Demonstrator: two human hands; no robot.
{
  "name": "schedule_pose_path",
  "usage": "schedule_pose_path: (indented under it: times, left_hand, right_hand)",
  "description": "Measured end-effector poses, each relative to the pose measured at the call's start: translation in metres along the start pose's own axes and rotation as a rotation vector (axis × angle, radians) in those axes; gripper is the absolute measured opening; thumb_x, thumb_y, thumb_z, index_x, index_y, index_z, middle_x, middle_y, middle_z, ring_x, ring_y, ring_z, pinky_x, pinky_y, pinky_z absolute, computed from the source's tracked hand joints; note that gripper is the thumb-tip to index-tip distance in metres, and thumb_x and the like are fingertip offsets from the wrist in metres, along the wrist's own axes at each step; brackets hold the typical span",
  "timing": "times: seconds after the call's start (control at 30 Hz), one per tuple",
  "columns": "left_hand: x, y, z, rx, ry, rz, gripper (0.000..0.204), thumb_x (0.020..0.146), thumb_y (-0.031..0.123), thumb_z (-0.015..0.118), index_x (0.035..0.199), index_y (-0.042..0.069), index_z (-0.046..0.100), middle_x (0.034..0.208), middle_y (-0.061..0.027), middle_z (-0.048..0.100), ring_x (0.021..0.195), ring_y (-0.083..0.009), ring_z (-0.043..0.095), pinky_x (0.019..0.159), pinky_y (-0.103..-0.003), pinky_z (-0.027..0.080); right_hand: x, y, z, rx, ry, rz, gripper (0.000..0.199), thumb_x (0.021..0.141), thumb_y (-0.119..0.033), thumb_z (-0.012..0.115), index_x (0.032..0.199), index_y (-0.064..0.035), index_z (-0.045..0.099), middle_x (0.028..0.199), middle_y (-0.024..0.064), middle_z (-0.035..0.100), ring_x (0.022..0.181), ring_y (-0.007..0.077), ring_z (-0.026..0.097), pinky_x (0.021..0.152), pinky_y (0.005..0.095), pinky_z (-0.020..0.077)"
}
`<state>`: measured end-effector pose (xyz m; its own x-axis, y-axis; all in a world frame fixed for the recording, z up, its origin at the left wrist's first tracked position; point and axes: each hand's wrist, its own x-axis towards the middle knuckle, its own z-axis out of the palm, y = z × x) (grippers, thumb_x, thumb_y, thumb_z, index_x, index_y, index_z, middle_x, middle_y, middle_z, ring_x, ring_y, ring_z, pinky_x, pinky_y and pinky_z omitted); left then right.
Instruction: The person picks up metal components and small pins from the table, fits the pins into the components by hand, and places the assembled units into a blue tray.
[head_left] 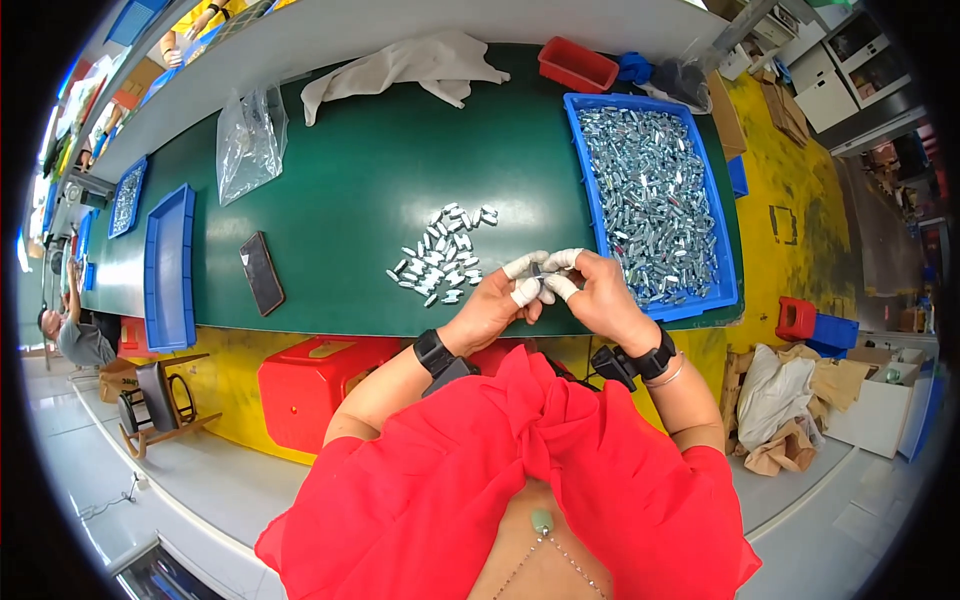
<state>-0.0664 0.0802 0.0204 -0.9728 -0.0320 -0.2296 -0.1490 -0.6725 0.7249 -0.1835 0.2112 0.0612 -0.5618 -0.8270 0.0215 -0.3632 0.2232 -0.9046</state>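
Note:
Over the near edge of the green table, my left hand [492, 308] and my right hand [604, 296] meet with fingertips pinched together. White covers sit on several fingertips of both. Between them is a small silvery metal piece [536, 271], mostly hidden by the fingers; its exact kind cannot be made out. Just left and beyond my hands lies a loose group of small shiny metal pieces [436, 256] on the tabletop. To the right, close to my right hand, a large blue tray [728, 262] is filled with many similar small metal pieces [655, 200].
The green table [350, 200] also carries a phone [262, 273], a blue tray [170, 270], a clear plastic bag [250, 145], a white cloth [405, 72] and a red bin [578, 66]. A red stool [310, 395] stands below the near edge. Other people are farther left.

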Motion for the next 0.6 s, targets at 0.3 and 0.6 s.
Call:
schedule_pose_path:
  times: [0.3, 0.6]
  left_hand:
    - [0.003, -0.006, 0.01, 0.086, 0.089, 0.116, 0.05, 0.086, 0.008, 0.055, 0.132, 0.006, 0.036, 0.092, -0.0009, 0.054, 0.074, -0.008, 0.05, 0.07, -0.023, 0.044]
    - [-0.005, 0.012, -0.011, 0.231, 0.102, 0.134, 0.054, 0.083, -0.001, 0.057, 0.132, 0.004, 0.037, 0.113, -0.0028, 0.052, 0.091, -0.0084, 0.052, 0.08, -0.024, 0.044]
  right_hand:
    - [0.006, 0.007, -0.009, -0.149, 0.042, -0.232, 0.012, 0.08, -0.005, 0.06, 0.09, 0.002, 0.06, 0.073, 0.0102, 0.062, 0.06, 0.0144, 0.058, 0.055, 0.0266, 0.0455]
    - [0.021, 0.009, 0.021, -0.153, -0.017, 0.006, 0.019, 0.086, -0.016, 0.055, 0.081, 0.0011, 0.059, 0.06, 0.0118, 0.057, 0.051, 0.0191, 0.055, 0.049, 0.0301, 0.0417]
